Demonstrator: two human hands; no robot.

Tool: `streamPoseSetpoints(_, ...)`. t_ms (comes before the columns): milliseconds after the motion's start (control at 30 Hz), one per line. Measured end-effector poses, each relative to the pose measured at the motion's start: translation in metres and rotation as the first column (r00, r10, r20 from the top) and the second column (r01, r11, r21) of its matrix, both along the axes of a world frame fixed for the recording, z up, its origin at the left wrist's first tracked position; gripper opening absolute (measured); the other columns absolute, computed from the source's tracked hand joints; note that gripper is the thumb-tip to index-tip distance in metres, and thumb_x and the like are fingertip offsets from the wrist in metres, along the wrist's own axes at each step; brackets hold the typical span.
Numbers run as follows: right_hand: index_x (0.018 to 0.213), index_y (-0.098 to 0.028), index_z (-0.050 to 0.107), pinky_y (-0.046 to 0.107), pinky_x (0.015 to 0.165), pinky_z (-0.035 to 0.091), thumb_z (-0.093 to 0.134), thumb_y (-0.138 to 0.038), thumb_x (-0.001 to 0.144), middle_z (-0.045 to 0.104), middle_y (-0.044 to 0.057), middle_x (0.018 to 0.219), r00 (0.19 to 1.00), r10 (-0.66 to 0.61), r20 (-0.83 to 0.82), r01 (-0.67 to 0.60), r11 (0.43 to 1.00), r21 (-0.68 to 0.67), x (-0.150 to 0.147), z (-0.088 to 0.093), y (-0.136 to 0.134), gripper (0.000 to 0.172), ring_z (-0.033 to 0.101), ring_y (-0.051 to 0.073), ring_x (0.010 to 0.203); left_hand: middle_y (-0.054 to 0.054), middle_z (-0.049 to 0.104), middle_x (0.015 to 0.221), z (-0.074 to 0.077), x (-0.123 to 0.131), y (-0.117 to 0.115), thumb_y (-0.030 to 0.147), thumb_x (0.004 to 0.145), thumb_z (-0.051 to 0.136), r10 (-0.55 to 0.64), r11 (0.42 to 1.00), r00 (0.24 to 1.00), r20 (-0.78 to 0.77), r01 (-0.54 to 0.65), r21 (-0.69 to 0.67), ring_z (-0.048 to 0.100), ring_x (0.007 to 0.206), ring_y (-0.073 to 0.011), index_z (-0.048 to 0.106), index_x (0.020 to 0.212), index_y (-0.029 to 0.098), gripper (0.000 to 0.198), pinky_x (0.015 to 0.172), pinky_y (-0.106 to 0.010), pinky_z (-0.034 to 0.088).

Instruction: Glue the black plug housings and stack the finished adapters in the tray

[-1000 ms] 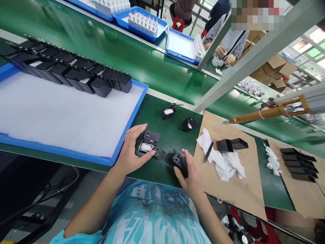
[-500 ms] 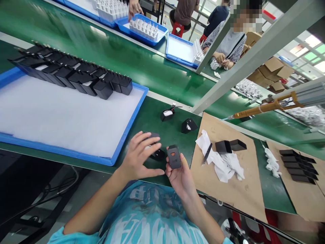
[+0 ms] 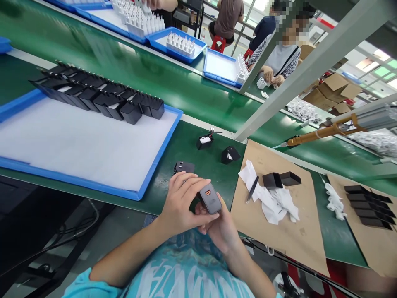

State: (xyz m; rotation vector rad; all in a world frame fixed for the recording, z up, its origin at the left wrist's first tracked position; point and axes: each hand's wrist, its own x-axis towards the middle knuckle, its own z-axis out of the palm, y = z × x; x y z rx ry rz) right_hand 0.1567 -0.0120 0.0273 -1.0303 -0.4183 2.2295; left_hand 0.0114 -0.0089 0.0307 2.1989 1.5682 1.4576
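A black USB charger point(image 3: 210, 199) with an orange port faces up between my two hands. My left hand point(image 3: 184, 200) is closed around its left side, with the thumb along the lower edge. From below and the right, my right hand point(image 3: 218, 227) grips the same charger; some of its fingers are hidden. Just beyond my left hand lies another black charger part point(image 3: 183, 167), partly covered by the fingers. Farther back on the green bench stand an open black housing with wires point(image 3: 205, 141) and a second open black housing point(image 3: 230, 155).
A blue tray point(image 3: 141, 193) at left holds rows of black chargers point(image 3: 102, 97). Brown paper point(image 3: 288, 240) at right bears tweezers point(image 3: 252, 188), white tissue point(image 3: 273, 207) and black housings point(image 3: 273, 181). An orange-brown tool point(image 3: 319, 134) overhangs it. A co-worker point(image 3: 279, 62) sits across the line.
My left hand has moved right and closed on the charger, which it was apart from before. The charger is now tilted and slightly lower in my right hand.
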Motion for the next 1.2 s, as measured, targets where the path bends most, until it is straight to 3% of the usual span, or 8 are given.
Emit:
streamPoseSetpoints(200, 0.1, -0.018, 0.07, 0.022, 0.044, 0.038, 0.053, -0.066, 0.084, 0.065, 0.004, 0.075, 0.999, 0.022, 0.024, -0.024, 0.996, 0.088, 0.002, -0.002, -0.005, 0.053, 0.054, 0.01, 0.049, -0.007, 0.071, 0.099, 0.001, 0.0, 0.0, 0.049, 0.072, 0.071, 0.011, 0.999, 1.0, 0.024, -0.009, -0.05, 0.06, 0.101, -0.0312, 0.06, 0.12, 0.022, 0.056, 0.096, -0.049, 0.04)
streamPoseSetpoints(367, 0.1, -0.017, 0.07, 0.022, 0.044, 0.038, 0.055, -0.066, 0.083, 0.065, 0.003, 0.073, 1.0, 0.01, 0.027, -0.013, 0.994, 0.11, 0.004, -0.001, -0.007, 0.053, 0.053, 0.01, 0.048, -0.006, 0.071, 0.098, 0.0, 0.0, 0.0, 0.046, 0.07, 0.073, -0.022, 0.998, 0.999, 0.033, 0.024, -0.057, 0.058, 0.102, -0.0308, 0.059, 0.121, 0.022, 0.058, 0.094, -0.048, 0.04)
streamPoseSetpoints(500, 0.089, -0.016, 0.07, 0.022, 0.046, 0.041, 0.06, -0.063, 0.081, 0.065, 0.003, 0.07, 0.999, -0.03, 0.045, 0.026, 0.995, 0.097, 0.007, 0.0, -0.008, 0.049, 0.054, 0.01, 0.05, -0.008, 0.07, 0.109, -0.002, -0.002, -0.003, 0.042, 0.071, 0.076, -0.113, 0.99, 0.993, 0.019, 0.114, -0.086, 0.054, 0.111, -0.0323, 0.054, 0.126, 0.021, 0.063, 0.096, -0.049, 0.038)
streamPoseSetpoints(700, 0.079, -0.016, 0.07, 0.023, 0.046, 0.042, 0.069, -0.059, 0.075, 0.065, 0.002, 0.063, 0.992, -0.099, 0.074, 0.091, 0.991, 0.099, 0.012, 0.001, -0.008, 0.044, 0.054, 0.011, 0.052, -0.011, 0.066, 0.122, -0.004, -0.004, -0.009, 0.051, 0.081, 0.067, -0.226, 0.968, 0.973, 0.051, 0.23, -0.1, 0.046, 0.123, -0.0355, 0.049, 0.134, 0.022, 0.064, 0.102, -0.054, 0.034)
streamPoseSetpoints(833, 0.075, -0.015, 0.068, 0.023, 0.045, 0.041, 0.069, -0.062, 0.073, 0.061, 0.001, 0.054, 0.991, -0.095, 0.096, 0.084, 0.99, 0.112, 0.014, -0.001, -0.007, 0.047, 0.054, 0.012, 0.046, -0.008, 0.064, 0.127, -0.005, -0.004, -0.01, 0.033, 0.092, 0.055, -0.255, 0.952, 0.96, 0.119, 0.271, -0.143, 0.045, 0.126, -0.0308, 0.05, 0.136, 0.025, 0.045, 0.103, -0.051, 0.037)
streamPoseSetpoints(967, 0.073, -0.016, 0.066, 0.023, 0.044, 0.041, 0.071, -0.063, 0.072, 0.06, 0.0, 0.051, 0.988, -0.116, 0.101, 0.102, 0.986, 0.13, 0.015, -0.002, -0.006, 0.047, 0.053, 0.012, 0.045, -0.006, 0.065, 0.127, -0.008, -0.003, -0.01, 0.019, 0.095, 0.049, -0.27, 0.948, 0.953, 0.139, 0.289, -0.136, 0.045, 0.126, -0.0265, 0.05, 0.137, 0.026, 0.043, 0.103, -0.048, 0.038)
streamPoseSetpoints(1200, 0.076, -0.016, 0.067, 0.023, 0.044, 0.042, 0.073, -0.059, 0.071, 0.06, 0.0, 0.053, 0.986, -0.139, 0.086, 0.127, 0.983, 0.132, 0.019, -0.002, -0.01, 0.044, 0.053, 0.012, 0.046, -0.008, 0.069, 0.122, -0.011, -0.004, -0.008, 0.019, 0.097, 0.046, -0.286, 0.952, 0.944, 0.166, 0.299, -0.062, 0.048, 0.126, -0.0262, 0.056, 0.135, 0.024, 0.039, 0.101, -0.047, 0.041)
